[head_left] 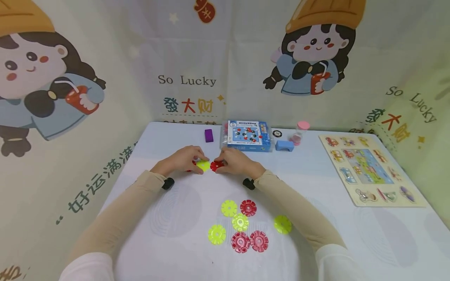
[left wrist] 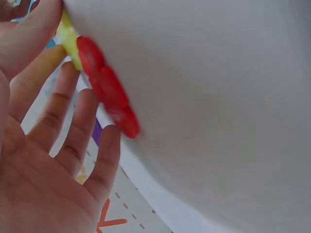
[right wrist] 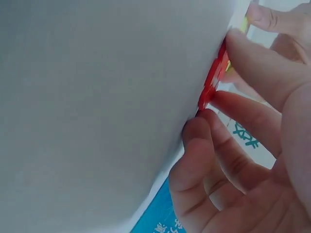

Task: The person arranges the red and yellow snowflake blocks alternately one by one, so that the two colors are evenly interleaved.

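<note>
My left hand (head_left: 183,159) pinches a yellow notched plastic disc (head_left: 202,166) between thumb and fingers. Beside that disc, on its left, a red notched disc (left wrist: 107,87) lies under the palm, mostly covered in the head view. My right hand (head_left: 237,160) grips another red notched disc (head_left: 215,166) by its edge, thumb on the near side and fingertips on the far side. This red disc sits right at the yellow one's right edge. In the right wrist view, the red disc (right wrist: 212,77) stands edge-on between thumb and fingers.
Nearer the body lie several loose discs, including a red one (head_left: 248,208) and a yellow one (head_left: 283,224) by the right forearm. Behind the hands are a purple block (head_left: 209,135), a boxed set (head_left: 246,134), a blue block (head_left: 284,146) and a pink-lidded jar (head_left: 300,132). A wooden puzzle board (head_left: 400,188) lies right.
</note>
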### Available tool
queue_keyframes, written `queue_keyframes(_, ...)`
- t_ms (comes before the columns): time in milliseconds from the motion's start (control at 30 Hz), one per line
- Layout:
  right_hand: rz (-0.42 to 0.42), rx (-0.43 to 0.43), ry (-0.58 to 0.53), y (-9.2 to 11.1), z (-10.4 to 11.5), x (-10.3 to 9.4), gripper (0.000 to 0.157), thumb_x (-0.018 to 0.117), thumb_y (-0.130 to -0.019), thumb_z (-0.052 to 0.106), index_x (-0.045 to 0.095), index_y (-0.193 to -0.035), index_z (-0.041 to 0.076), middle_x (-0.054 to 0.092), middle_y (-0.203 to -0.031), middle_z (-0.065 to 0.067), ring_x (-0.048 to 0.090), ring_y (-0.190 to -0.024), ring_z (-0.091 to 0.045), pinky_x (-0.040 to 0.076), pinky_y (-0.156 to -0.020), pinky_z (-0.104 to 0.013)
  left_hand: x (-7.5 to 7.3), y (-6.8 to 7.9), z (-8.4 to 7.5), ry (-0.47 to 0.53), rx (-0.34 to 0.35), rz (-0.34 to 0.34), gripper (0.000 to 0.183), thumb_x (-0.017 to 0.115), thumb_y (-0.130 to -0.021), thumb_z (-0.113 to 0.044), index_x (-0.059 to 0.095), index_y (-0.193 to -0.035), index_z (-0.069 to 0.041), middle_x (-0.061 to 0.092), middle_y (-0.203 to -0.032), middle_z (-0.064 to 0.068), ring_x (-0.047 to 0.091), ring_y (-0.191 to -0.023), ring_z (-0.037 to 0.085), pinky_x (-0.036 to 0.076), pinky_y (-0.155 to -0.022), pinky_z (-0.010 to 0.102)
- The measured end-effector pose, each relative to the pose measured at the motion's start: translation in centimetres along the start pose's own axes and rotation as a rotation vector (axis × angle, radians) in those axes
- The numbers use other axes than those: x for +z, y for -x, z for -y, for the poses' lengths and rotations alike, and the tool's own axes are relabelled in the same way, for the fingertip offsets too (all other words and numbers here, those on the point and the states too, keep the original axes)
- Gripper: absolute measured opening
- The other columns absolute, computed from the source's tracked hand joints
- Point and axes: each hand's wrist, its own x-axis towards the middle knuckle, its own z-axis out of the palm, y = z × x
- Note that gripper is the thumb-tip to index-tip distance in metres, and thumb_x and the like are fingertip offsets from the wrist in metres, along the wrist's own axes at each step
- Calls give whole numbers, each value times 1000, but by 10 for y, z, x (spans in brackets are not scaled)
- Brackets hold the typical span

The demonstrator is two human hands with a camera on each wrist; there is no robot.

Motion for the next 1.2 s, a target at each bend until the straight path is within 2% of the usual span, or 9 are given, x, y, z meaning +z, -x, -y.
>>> queue_keyframes(100, 2, -26, 5, 5, 0, -2, 56, 73, -80, 42, 60, -129, 17, 57, -87, -3, 48, -74, -13, 38, -60, -22, -1, -3, -1, 14, -21, 25, 53, 83, -70, -37, 67, -120, -26, 61, -107, -4, 53, -95, 17, 46, -81, 31)
queue_keyframes(233, 38, -50, -26, 22, 2, -10, 59, 76, -77, 41, 60, -129, 18, 62, -91, -2, 52, -78, -14, 43, -65, -23, 1, -12, -4, 20, -15, 25, 58, 83, -69, -42, 65, -122, -26, 62, -107, -7, 52, -95, 15, 46, -80, 30)
queue_keyframes(333, 141, -88, -46, 46, 9, -13, 55, 78, -74, 42, 65, -123, 21, 63, -100, 2, 55, -87, -13, 47, -73, -23, 3, -19, -10, 25, 13, 16, 59, 81, -70, -45, 64, -123, -26, 62, -111, -8, 52, -101, 14, 47, -86, 33)
queue_keyframes(433, 238, -161, -11, 76, 22, -8, 55, 78, -74, 44, 64, -123, 24, 60, -107, 4, 54, -94, -10, 48, -79, -21, 7, -22, -19, 17, 34, 21, 57, 79, -73, -44, 62, -126, -29, 59, -116, -7, 51, -109, 14, 45, -93, 36)
queue_keyframes(500, 253, -208, 14, 93, 32, -1, 52, 77, -76, 42, 64, -124, 25, 59, -109, 4, 53, -94, -8, 48, -79, -19, 10, -23, -26, -2, 43, 31, 56, 78, -74, -43, 61, -127, -31, 57, -118, -6, 49, -111, 15, 44, -95, 37)
queue_keyframes(600, 217, -248, 52, 110, 41, 7, 46, 73, -81, 39, 64, -123, 24, 58, -111, 3, 51, -96, -6, 48, -81, -16, 14, -23, -31, -45, 53, 26, 53, 77, -75, -44, 62, -125, -32, 56, -116, -7, 48, -110, 14, 43, -92, 35)
queue_keyframes(733, 186, -237, 61, 116, 45, 10, 43, 73, -81, 37, 66, -121, 24, 58, -112, 3, 50, -97, -7, 47, -81, -16, 14, -23, -34, -75, 77, 9, 52, 77, -76, -44, 63, -124, -31, 55, -114, -6, 48, -108, 14, 43, -88, 33)
queue_keyframes(1000, 176, -196, 62, 113, 49, 12, 47, 77, -77, 38, 65, -118, 18, 61, -108, 5, 52, -94, -4, 48, -85, -19, 16, -22, -37, -80, 43, 9, 52, 78, -75, -41, 62, -125, -31, 55, -113, -6, 48, -106, 14, 43, -87, 31)
queue_keyframes(1200, 209, -177, -28, 113, 53, 10, 42, 77, -79, 30, 66, -118, 22, 60, -106, 7, 53, -87, -4, 46, -78, -19, 16, -22, -38, -82, 19, 4, 53, 78, -75, -42, 61, -125, -34, 54, -113, -7, 47, -106, 13, 44, -87, 31)
